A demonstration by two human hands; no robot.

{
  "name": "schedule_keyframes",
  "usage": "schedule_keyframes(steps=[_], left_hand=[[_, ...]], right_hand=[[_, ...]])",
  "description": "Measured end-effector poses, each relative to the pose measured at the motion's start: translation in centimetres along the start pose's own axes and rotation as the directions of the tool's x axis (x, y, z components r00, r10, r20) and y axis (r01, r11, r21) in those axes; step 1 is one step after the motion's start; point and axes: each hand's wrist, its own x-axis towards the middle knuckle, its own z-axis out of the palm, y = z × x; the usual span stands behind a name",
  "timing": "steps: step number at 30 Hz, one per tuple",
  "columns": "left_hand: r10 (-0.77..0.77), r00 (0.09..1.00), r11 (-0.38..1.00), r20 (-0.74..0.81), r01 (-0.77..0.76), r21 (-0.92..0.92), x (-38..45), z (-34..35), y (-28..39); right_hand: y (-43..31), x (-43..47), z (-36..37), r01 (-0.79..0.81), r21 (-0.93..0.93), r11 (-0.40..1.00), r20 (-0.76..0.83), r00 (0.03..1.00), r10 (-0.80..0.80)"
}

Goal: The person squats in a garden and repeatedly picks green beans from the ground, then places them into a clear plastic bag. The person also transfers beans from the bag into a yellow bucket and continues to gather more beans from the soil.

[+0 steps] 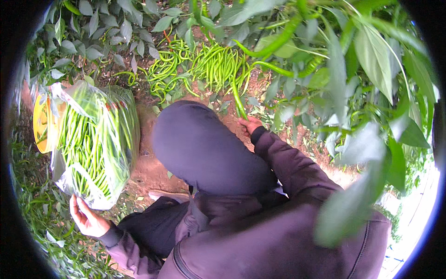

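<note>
My right hand (250, 125) is closed around the lower end of long green chili peppers (238, 101), beside my raised knee. Just beyond lies a pile of green chili peppers (219, 66) on the soil, the nearer ones side by side and others curled and scattered to the left. My left hand (87, 217) is at the lower edge of a clear plastic bag (134, 139) packed with long green peppers; its fingers are apart, and whether they touch the bag cannot be told.
A yellow round container (41, 122) stands left of the bag. Pepper plants (101, 31) line the top, and leafy branches (374, 55) with hanging peppers reach close over the right side. Bare reddish soil (148, 167) shows between the bag and my knee.
</note>
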Motion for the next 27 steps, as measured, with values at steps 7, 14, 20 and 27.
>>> schedule_keyframes(steps=[7, 14, 20, 27], left_hand=[[-0.148, 0.828, 0.938, 0.541, 0.291, -0.188, -2.9, 13.7, 10.0], [0.055, 0.390, 0.854, 0.919, 0.458, -0.246, -4.6, 19.6, 19.2], [-0.023, 0.523, 0.904, 0.852, 0.374, -0.205, -5.1, 19.6, 18.5], [0.033, 0.588, 0.728, 0.808, 0.539, -0.422, -5.2, 21.0, 18.3]], right_hand=[[-9.8, -7.6, 8.1, 0.213, 0.073, 0.974, 0.511, 0.831, -0.220], [-17.7, -17.0, 18.5, 0.643, 0.239, 0.727, 0.809, 0.283, -0.516], [-15.0, -18.2, 15.0, 0.682, 0.275, 0.678, 0.492, 0.505, -0.709], [6.2, -3.4, -7.3, 0.413, -0.606, 0.680, 0.194, 0.906, -0.377]])
